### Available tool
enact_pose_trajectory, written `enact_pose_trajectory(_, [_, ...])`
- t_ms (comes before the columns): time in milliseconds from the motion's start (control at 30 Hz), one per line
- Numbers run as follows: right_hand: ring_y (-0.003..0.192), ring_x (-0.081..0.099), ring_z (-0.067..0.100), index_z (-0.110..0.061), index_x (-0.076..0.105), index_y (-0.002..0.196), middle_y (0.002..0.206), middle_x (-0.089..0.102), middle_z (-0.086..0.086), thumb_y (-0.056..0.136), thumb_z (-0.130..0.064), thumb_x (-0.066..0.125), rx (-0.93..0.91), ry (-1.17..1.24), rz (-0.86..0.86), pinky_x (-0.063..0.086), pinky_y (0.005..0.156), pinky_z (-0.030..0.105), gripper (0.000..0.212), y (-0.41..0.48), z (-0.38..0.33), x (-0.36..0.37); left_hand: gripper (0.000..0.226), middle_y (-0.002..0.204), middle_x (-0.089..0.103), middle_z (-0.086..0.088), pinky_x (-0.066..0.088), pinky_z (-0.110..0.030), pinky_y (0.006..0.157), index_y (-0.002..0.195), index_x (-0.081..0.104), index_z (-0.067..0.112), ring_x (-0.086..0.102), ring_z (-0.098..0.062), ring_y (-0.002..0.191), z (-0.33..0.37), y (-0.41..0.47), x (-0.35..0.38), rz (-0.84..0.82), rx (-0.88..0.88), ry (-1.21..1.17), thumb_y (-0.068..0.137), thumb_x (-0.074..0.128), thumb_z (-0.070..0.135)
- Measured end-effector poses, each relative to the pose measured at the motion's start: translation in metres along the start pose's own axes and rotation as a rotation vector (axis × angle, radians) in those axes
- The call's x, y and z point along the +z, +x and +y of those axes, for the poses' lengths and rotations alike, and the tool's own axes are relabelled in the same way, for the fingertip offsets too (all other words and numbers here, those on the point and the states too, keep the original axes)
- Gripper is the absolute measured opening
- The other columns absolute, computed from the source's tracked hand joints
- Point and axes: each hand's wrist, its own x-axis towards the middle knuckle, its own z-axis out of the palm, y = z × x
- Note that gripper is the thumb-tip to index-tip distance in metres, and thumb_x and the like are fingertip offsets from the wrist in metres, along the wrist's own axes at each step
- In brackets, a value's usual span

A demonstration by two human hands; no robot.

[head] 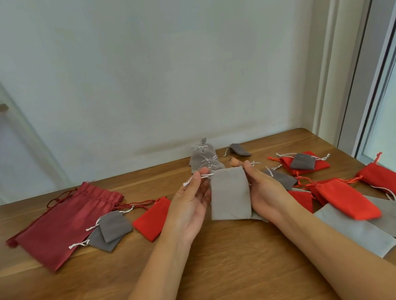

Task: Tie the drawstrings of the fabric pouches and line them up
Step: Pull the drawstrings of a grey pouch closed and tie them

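On my far left the large dark red satin drawstring bag (pixel 68 222) lies flat on the wooden table (pixel 233 271). Two small dark grey fabric pouches (pixel 112 226) overlap at its corner and a bright red velvet pouch (pixel 152 218) lies just beside them, all untied. My left hand (pixel 191 201) pinches the white cord (pixel 197 179) that comes out of the left side of the light grey rectangular fabric pouch (pixel 230 196). I hold that pouch between both hands in the middle, mouth uppermost, so both cords are within reach. My right hand (pixel 264 186) grips its upper right corner, where the other cord end sticks out. I judge the next step is pulling both cords to cinch it. Behind it, the tied grey pouches (pixel 204 159) sit in a line toward the wall. On my right, loose red and grey pouches (pixel 344 198) lie heaped.
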Motion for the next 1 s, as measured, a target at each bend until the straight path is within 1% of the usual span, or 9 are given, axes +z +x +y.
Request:
enact_pose_trajectory(100, [0.089, 0.07, 0.015, -0.011, 0.064, 0.088, 0.091, 0.071, 0.003, 0.1, -0.024, 0.044, -0.041, 0.151, 0.012, 0.053, 0.082, 0.033, 0.026, 0.003, -0.004, -0.001, 0.017, 0.093, 0.074, -0.005, 0.05, -0.03, 0.083, 0.09, 0.064, 0.012, 0.07, -0.015, 0.091, 0.003, 0.001, -0.001, 0.0, 0.054, -0.034, 0.083, 0.056, 0.025])
enact_pose_trajectory(233, [0.072, 0.072, 0.012, -0.012, 0.067, 0.062, 0.072, 0.07, 0.004, 0.101, -0.021, 0.042, -0.114, 0.213, 0.063, 0.059, 0.067, 0.026, 0.048, 0.005, -0.013, -0.002, 0.021, 0.055, 0.063, 0.001, 0.058, -0.032, 0.078, 0.082, 0.058, 0.009, 0.069, -0.011, 0.066, 0.014, 0.0, -0.002, 0.033, 0.112, -0.099, 0.097, 0.045, 0.017])
enact_pose_trajectory(333, [0.063, 0.068, 0.012, -0.014, 0.063, 0.049, 0.059, 0.061, 0.002, 0.103, -0.022, 0.039, -0.123, 0.206, 0.042, 0.06, 0.07, 0.03, 0.059, 0.003, -0.014, 0.0, 0.026, 0.042, 0.047, 0.005, 0.059, -0.027, 0.066, 0.08, 0.057, 0.008, 0.06, -0.008, 0.05, 0.019, -0.001, 0.0, 0.048, 0.125, -0.099, 0.099, 0.042, 0.016])
enact_pose_trajectory(500, [0.05, 0.058, 0.013, -0.009, 0.05, 0.067, 0.05, 0.045, 0.001, 0.103, -0.022, 0.037, -0.072, 0.211, 0.003, 0.061, 0.072, 0.035, 0.04, 0.003, -0.004, -0.001, 0.018, 0.043, 0.039, 0.008, 0.056, -0.023, 0.056, 0.085, 0.057, 0.007, 0.048, -0.004, 0.041, 0.017, -0.003, -0.002, 0.016, 0.111, -0.029, 0.092, 0.049, 0.021])
enact_pose_trajectory(633, [0.051, 0.054, 0.011, -0.009, 0.052, 0.072, 0.05, 0.043, -0.001, 0.099, -0.026, 0.042, -0.003, -0.039, -0.079, 0.059, 0.069, 0.029, 0.034, 0.0, 0.006, -0.005, 0.031, 0.05, 0.033, 0.007, 0.055, -0.024, 0.052, 0.102, 0.064, 0.009, 0.04, -0.004, 0.042, 0.01, -0.006, -0.004, -0.039, 0.078, 0.154, 0.094, 0.045, 0.033])
enact_pose_trajectory(700, [0.057, 0.06, 0.013, -0.008, 0.056, 0.074, 0.055, 0.049, 0.001, 0.095, -0.028, 0.045, 0.022, -0.186, -0.119, 0.057, 0.069, 0.027, 0.032, 0.001, 0.012, -0.005, 0.04, 0.053, 0.027, 0.006, 0.047, -0.021, 0.045, 0.106, 0.065, 0.009, 0.031, -0.005, 0.043, 0.008, -0.006, -0.001, -0.041, 0.088, 0.27, 0.098, 0.039, 0.039])
enact_pose_trajectory(833, [0.063, 0.064, 0.015, -0.006, 0.06, 0.078, 0.061, 0.057, 0.005, 0.1, -0.025, 0.043, 0.054, -0.279, -0.127, 0.056, 0.07, 0.024, 0.034, 0.003, 0.018, -0.005, 0.041, 0.06, 0.028, 0.004, 0.027, -0.018, 0.041, 0.095, 0.06, 0.003, 0.028, -0.006, 0.047, 0.012, -0.004, 0.007, -0.004, 0.017, 0.24, 0.104, 0.03, 0.03])
enact_pose_trajectory(900, [0.066, 0.066, 0.016, -0.005, 0.061, 0.079, 0.063, 0.061, 0.006, 0.1, -0.025, 0.044, 0.069, -0.25, -0.106, 0.057, 0.072, 0.025, 0.033, 0.004, 0.018, -0.006, 0.031, 0.062, 0.033, 0.002, 0.031, -0.018, 0.043, 0.087, 0.056, 0.004, 0.033, -0.007, 0.05, 0.011, -0.007, 0.01, -0.06, 0.017, 0.256, 0.103, 0.034, 0.018])
enact_pose_trajectory(1000, [0.079, 0.068, 0.021, -0.003, 0.062, 0.088, 0.08, 0.068, 0.012, 0.098, -0.028, 0.045, 0.065, -0.255, -0.152, 0.055, 0.084, 0.033, 0.032, 0.005, 0.018, -0.006, 0.03, 0.056, 0.042, 0.002, 0.037, -0.02, 0.044, 0.082, 0.054, 0.009, 0.042, -0.01, 0.047, 0.004, -0.014, 0.014, -0.101, 0.085, 0.53, 0.103, 0.037, 0.021])
